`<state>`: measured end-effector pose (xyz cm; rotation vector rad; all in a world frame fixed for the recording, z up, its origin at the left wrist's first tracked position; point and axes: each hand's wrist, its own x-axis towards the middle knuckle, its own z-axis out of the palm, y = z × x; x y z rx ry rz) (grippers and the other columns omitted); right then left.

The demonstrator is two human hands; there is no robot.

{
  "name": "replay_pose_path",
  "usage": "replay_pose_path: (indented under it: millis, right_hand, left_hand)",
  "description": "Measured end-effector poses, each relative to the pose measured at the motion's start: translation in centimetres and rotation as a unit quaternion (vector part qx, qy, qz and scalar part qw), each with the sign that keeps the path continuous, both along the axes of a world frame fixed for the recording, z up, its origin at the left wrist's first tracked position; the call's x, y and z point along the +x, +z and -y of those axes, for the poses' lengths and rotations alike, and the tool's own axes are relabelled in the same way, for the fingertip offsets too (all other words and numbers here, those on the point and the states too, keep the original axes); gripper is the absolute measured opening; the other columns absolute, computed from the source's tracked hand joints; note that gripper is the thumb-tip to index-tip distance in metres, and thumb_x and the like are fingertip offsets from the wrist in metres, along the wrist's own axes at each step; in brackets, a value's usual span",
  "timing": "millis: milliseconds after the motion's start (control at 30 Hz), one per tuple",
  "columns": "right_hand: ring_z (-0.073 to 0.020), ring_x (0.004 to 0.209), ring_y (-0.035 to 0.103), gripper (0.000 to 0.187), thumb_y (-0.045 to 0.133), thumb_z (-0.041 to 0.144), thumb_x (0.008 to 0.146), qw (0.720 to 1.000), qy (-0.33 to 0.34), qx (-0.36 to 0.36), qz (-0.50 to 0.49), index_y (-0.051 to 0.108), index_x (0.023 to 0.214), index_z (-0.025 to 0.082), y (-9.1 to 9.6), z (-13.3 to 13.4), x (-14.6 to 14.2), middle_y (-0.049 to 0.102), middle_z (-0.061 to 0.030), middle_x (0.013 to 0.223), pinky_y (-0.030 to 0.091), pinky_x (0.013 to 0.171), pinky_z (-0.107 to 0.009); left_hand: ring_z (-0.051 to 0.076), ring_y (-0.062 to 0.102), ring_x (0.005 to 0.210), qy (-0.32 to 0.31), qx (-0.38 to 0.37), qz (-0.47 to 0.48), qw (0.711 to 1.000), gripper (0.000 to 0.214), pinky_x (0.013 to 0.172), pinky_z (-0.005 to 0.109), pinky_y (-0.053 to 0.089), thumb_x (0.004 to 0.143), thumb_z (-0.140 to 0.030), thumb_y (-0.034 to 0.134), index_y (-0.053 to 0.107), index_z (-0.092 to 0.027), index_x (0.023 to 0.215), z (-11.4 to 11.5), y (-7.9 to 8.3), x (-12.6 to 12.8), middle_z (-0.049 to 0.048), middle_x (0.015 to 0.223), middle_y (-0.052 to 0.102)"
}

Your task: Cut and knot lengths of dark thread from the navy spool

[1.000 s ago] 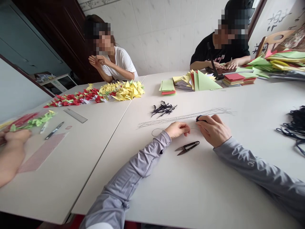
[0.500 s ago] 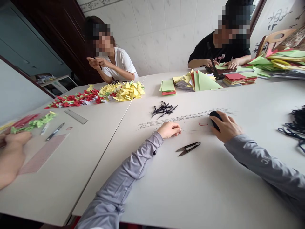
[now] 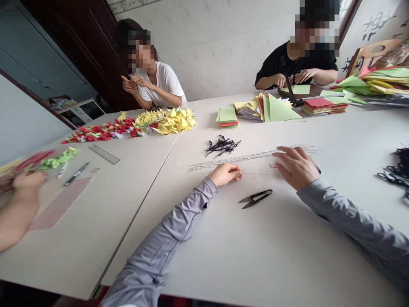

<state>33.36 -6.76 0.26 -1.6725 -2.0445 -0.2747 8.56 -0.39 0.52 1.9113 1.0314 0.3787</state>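
Note:
My left hand (image 3: 226,174) rests on the table, thumb and fingers pinched on the end of a thin thread (image 3: 260,174). The thread runs right toward my right hand (image 3: 297,167), whose fingers are apart and stretched out. A smooth black object shaped like a computer mouse (image 3: 318,169) lies mostly hidden under or behind that hand; whether they touch I cannot tell. Between my hands lies a small red bent mark or piece (image 3: 272,166). Several loose dark threads (image 3: 220,162) stretch across behind both hands. Thread snips (image 3: 256,198) lie nearer to me.
Small black cord loops (image 3: 223,146) lie behind the threads, with more black cords (image 3: 398,168) at far right. Folded paper pieces (image 3: 174,121) and coloured paper stacks (image 3: 228,117) line the back. Two people sit opposite; another person's hands (image 3: 30,181) work at left.
My right hand has loosened from the black mouse-shaped object and spread its fingers, shifting slightly; the object is now mostly covered. My left hand keeps its pinch.

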Motion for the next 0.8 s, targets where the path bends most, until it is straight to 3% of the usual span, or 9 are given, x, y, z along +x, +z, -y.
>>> replay_pose_path:
  millis: [100,200,333,400,667,800]
  right_hand:
    - [-0.013,0.066,0.059,0.032,0.043,0.029,0.087,0.98,0.14,-0.091,-0.111,0.06,0.112,0.019,-0.2,-0.1,-3.7,0.065,-0.0094,0.107,0.049,0.067,-0.029]
    - [-0.0084,0.051,0.052,0.027,0.05,0.025,0.083,0.967,0.177,-0.114,-0.14,0.062,0.106,0.018,-1.1,-0.6,-5.9,0.067,-0.0057,0.094,0.046,0.059,-0.024]
    - [-0.0099,0.057,0.054,0.02,0.046,0.021,0.084,0.977,0.149,-0.063,-0.136,0.065,0.078,0.019,-2.0,-1.4,-5.7,0.064,-0.0025,0.075,0.041,0.06,-0.022]
    - [-0.0108,0.061,0.056,0.021,0.047,0.023,0.084,0.98,0.14,-0.052,-0.131,0.065,0.075,0.019,-2.3,-1.9,-4.6,0.064,-0.0025,0.074,0.041,0.061,-0.021]
    - [-0.0168,0.076,0.059,0.031,0.038,0.02,0.085,0.992,0.103,-0.018,-0.066,0.069,0.089,0.018,-2.2,-1.5,-2.0,0.063,-0.0089,0.091,0.047,0.067,-0.028]
    - [-0.0194,0.088,0.056,0.031,0.039,0.022,0.088,0.98,0.182,0.032,-0.076,0.064,0.105,0.018,-1.6,0.8,-2.5,0.061,-0.0112,0.098,0.046,0.08,-0.035]
  left_hand:
    - [0.009,0.047,0.06,0.004,0.001,0.011,1.0,0.024,0.059,0.021,0.033,0.078,-0.036,0.052,0.062,-0.015,0.074,0.4,0.2,0.1,-0.0016,0.062,0.057]
    - [0.009,0.047,0.061,0.007,0.002,0.022,1.0,0.025,0.06,0.021,0.033,0.078,-0.037,0.051,0.063,-0.015,0.075,0.7,0.3,0.1,-0.0023,0.062,0.056]
    - [0.01,0.049,0.062,0.01,0.018,0.006,1.0,0.024,0.061,0.022,0.035,0.077,-0.035,0.051,0.063,-0.015,0.075,0.8,0.3,0.1,-0.0016,0.064,0.058]
    - [0.01,0.049,0.061,0.016,0.028,-0.011,0.999,0.023,0.061,0.022,0.036,0.077,-0.035,0.051,0.064,-0.015,0.075,0.8,0.3,0.3,-0.001,0.064,0.059]
    - [0.009,0.052,0.059,0.032,0.038,-0.035,0.998,0.02,0.059,0.02,0.038,0.077,-0.03,0.05,0.063,-0.016,0.071,1.0,0.6,0.7,-0.0006,0.06,0.059]
    - [0.009,0.052,0.057,0.028,0.029,-0.026,0.999,0.02,0.06,0.02,0.039,0.077,-0.03,0.05,0.062,-0.016,0.07,0.9,0.6,0.6,-0.0013,0.059,0.058]
